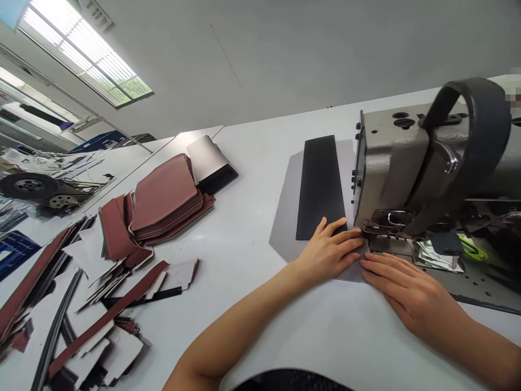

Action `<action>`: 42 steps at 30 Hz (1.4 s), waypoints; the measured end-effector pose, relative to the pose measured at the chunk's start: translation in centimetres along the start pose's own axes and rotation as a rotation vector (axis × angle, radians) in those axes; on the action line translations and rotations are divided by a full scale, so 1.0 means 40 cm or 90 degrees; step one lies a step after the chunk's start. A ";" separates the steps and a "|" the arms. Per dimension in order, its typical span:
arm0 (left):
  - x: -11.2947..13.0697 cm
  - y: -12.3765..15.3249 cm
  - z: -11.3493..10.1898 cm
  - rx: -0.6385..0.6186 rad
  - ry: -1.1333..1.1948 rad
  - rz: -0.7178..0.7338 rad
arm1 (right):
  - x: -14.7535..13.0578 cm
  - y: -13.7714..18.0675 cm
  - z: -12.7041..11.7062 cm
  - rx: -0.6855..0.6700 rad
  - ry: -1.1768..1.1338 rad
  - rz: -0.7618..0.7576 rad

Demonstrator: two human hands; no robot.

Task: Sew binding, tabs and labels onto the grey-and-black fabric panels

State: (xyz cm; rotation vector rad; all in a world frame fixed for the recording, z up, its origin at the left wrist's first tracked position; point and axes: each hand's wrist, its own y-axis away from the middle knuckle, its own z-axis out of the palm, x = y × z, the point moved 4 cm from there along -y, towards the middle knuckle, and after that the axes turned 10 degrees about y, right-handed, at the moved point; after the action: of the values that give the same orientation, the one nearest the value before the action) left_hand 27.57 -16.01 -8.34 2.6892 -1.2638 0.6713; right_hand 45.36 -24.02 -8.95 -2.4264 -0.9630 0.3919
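Note:
A grey sheet of fabric (pixel 285 217) lies on the white table, partly under the head of a sewing machine (pixel 396 163). On top of it rests a long black rectangular panel (pixel 321 184). My left hand (pixel 329 247) lies flat with fingers spread, pressing the fabric and touching the panel's lower end. Close to the needle area, my right hand (pixel 402 282) rests flat on the fabric's edge, its fingers stretched out side by side. The fingertips of both hands almost meet beside the presser foot. The needle itself is hidden by the machine head.
Left on the table (pixel 240 260) is a stack of maroon pieces (pixel 166 195), with grey and black pieces (pixel 207 157) behind. Loose maroon, black and white strips (pixel 109 320) spread at the lower left. Green-handled snips (pixel 472 250) and small white labels (pixel 437 258) lie on the machine bed.

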 end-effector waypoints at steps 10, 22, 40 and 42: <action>-0.007 -0.011 -0.008 -0.009 -0.003 -0.001 | 0.003 0.019 0.012 -0.041 0.006 0.000; -0.008 -0.005 -0.012 -0.005 0.005 0.011 | -0.004 0.022 0.011 -0.044 0.016 -0.048; -0.080 0.058 -0.059 0.006 0.112 0.007 | 0.039 -0.010 -0.001 -0.024 -0.102 0.122; -0.098 0.063 -0.078 -0.029 0.129 0.019 | 0.038 -0.009 0.004 -0.037 -0.100 0.120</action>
State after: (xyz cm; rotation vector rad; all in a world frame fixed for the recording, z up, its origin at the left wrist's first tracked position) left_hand 22.39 -14.04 -7.44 2.4956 -1.2526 0.8821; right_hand 46.17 -22.70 -9.00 -2.5798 -0.8211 0.6378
